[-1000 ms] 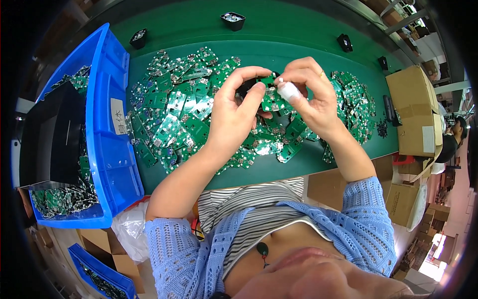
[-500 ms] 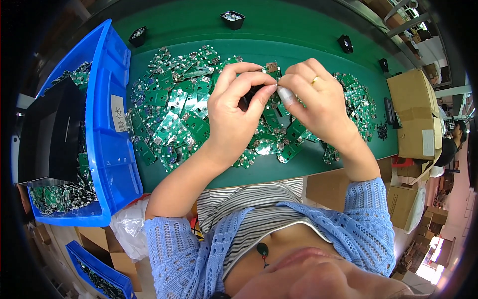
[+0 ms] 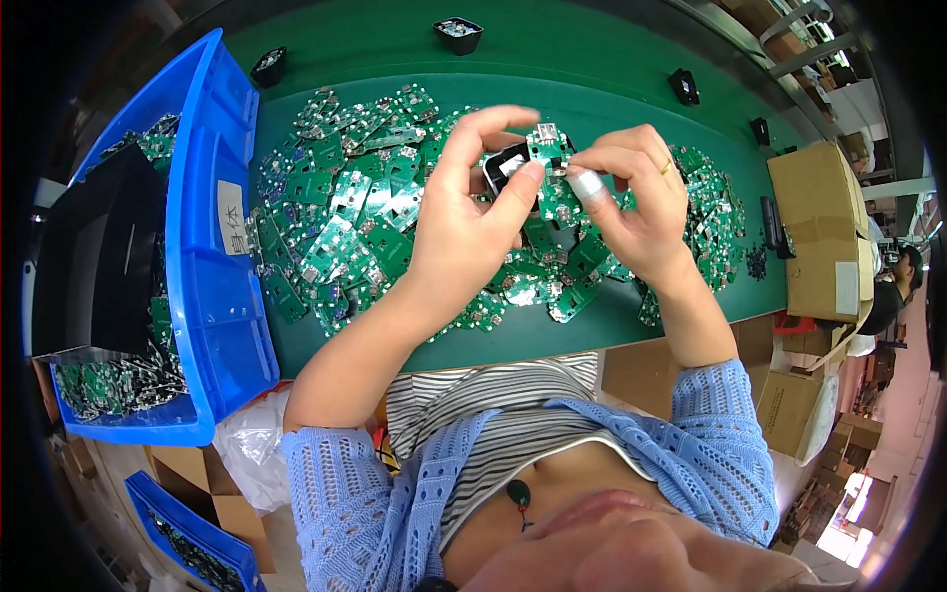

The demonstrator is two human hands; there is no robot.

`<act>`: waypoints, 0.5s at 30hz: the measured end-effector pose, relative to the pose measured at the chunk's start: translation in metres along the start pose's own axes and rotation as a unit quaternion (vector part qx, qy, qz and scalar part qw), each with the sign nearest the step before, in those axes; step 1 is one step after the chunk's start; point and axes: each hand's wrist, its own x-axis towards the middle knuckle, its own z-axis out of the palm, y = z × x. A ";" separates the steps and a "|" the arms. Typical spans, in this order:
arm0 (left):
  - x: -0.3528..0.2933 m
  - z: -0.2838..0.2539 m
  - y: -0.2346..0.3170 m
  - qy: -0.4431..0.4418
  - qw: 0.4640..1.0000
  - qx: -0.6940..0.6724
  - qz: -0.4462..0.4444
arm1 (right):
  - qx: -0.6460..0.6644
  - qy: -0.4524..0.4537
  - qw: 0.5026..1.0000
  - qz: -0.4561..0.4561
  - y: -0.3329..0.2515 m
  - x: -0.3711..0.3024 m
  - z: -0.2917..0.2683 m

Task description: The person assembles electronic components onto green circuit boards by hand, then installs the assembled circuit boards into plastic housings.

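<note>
My left hand (image 3: 464, 212) is closed around a small green circuit board (image 3: 548, 143) with a metal connector at its top end, the thumb pressing on its left side. Inside the same grip, behind the thumb, is a small black open box (image 3: 501, 163) with something pale in it. My right hand (image 3: 646, 202) is beside the board's right edge, its thumb and index finger pinched together. Whatever lies between those fingertips is too small to make out. A silver wrap covers the right thumb. Below both hands spreads a heap of green circuit boards (image 3: 350, 242).
A blue bin (image 3: 222, 296) at the left holds more boards and a black box (image 3: 94, 257). Small black cups (image 3: 460, 37) line the green table's far side. Cardboard boxes (image 3: 819, 227) stand at the right, near small black pieces (image 3: 757, 261). Another person (image 3: 893, 291) is farther right.
The circuit board in my left hand has turned and shows more of its face; the black box has come into sight. My right hand has shifted slightly right and down.
</note>
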 end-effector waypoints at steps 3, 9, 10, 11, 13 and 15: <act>-0.002 -0.001 -0.004 0.009 0.996 0.071 0.059 | -0.001 0.010 1.000 -0.007 -0.001 -0.004 0.002; -0.002 -0.002 -0.006 0.045 0.957 0.203 0.200 | 0.013 0.027 0.999 -0.042 -0.003 -0.007 0.006; -0.002 -0.002 -0.006 0.047 0.953 0.211 0.214 | 0.003 0.030 0.998 -0.047 -0.002 -0.007 0.006; -0.002 -0.002 -0.007 0.049 0.948 0.218 0.228 | -0.008 0.033 0.998 -0.053 -0.002 -0.007 0.007; -0.001 -0.003 -0.007 0.051 0.942 0.225 0.245 | -0.022 0.038 0.996 -0.077 -0.001 -0.005 0.007; -0.001 -0.003 -0.007 0.051 0.936 0.231 0.262 | -0.037 0.043 0.993 -0.101 0.000 -0.004 0.008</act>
